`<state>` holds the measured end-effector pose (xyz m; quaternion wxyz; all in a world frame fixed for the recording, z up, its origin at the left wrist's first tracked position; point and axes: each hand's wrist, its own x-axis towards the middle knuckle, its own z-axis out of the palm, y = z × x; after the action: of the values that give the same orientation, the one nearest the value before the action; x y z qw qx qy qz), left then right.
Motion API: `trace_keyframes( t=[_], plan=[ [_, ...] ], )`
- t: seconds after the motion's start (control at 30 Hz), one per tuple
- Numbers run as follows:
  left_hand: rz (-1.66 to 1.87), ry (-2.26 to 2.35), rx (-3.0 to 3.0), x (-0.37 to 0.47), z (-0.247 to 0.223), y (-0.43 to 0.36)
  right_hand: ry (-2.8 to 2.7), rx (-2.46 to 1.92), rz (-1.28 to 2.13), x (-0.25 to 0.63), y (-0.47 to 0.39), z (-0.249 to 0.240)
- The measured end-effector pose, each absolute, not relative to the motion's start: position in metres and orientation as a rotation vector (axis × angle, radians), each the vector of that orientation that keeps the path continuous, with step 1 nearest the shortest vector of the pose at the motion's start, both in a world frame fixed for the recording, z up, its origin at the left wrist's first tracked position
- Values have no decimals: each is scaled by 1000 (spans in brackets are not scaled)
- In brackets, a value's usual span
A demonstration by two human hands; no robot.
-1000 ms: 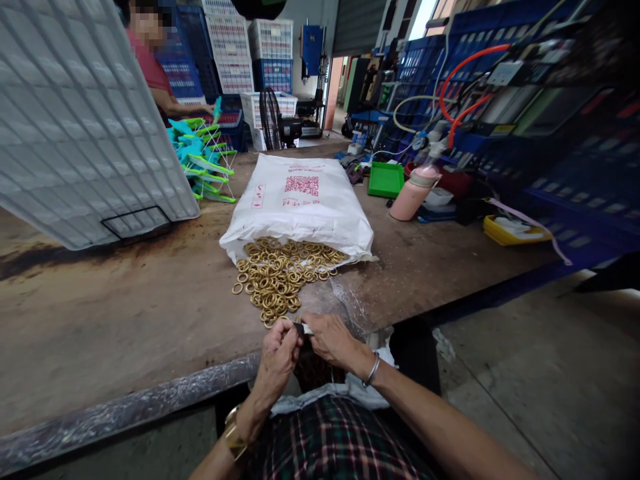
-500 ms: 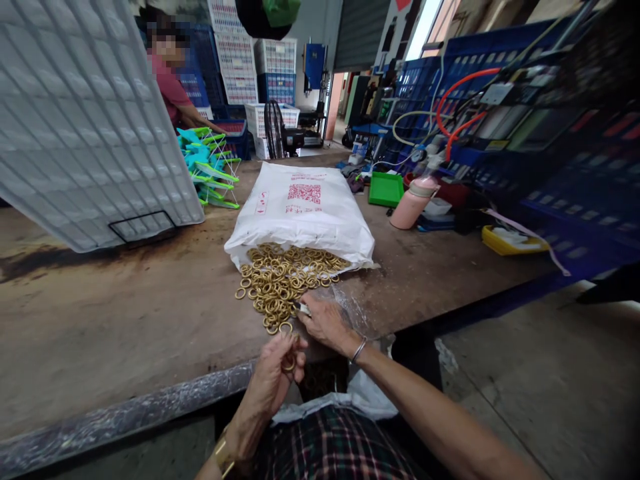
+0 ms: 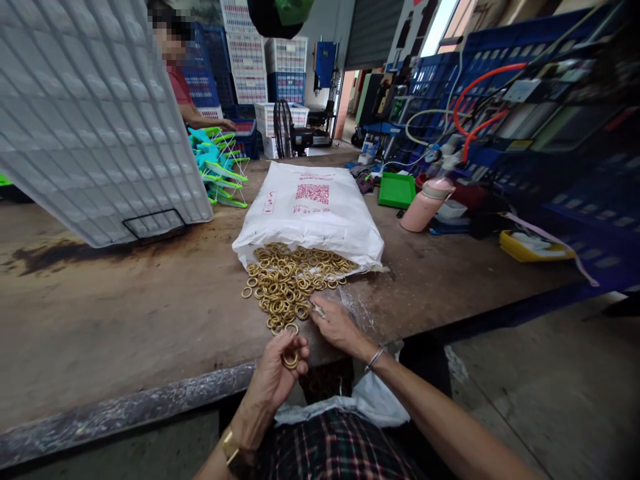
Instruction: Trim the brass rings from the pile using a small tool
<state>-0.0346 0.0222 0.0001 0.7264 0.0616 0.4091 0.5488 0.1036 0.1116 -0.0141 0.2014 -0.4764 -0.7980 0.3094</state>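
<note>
Many brass-coloured rings (image 3: 285, 287) spill from the open mouth of a white printed sack (image 3: 310, 207) onto the brown table. My left hand (image 3: 283, 363) is at the table's front edge, its fingers closed on brass rings, one in the palm and one at the fingertips. At the right side of the pile, my right hand (image 3: 335, 323) has thumb and fingers pressed together around a small pale object, too small to name, close to the rings. Below my hands, an opened white bag lies on the lap with dark contents.
A big white crate (image 3: 100, 120) stands tilted on the left, beside turquoise and green items (image 3: 217, 167). A pink bottle (image 3: 427, 203), green tray (image 3: 397, 190) and yellow tray (image 3: 535, 247) are on the right. A person (image 3: 180, 87) works behind the crate.
The view has shifted, so the table scene sits slightly further right. My right hand has drawn a little away from the pile. My left hand has opened slightly, showing the ring in its palm more clearly.
</note>
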Motion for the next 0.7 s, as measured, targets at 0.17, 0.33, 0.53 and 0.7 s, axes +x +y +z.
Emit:
trace_keyframes(
  t=[0.17, 0.33, 0.53, 0.7],
  plan=[
    [1307, 1109, 395, -28, 0, 30, -1914, -1212, 1266, 116, 104, -8],
    [1240, 1238, 626, -23, -7, 35, -1911, -1142, 1415, 119, 93, 7],
    [1227, 1302, 725, -19, -8, 33, -1773, -1138, 1551, 115, 89, -1],
    [1214, 1315, 826, -18, -6, 29, -1670, -1243, 1627, 109, 89, -9]
  ],
)
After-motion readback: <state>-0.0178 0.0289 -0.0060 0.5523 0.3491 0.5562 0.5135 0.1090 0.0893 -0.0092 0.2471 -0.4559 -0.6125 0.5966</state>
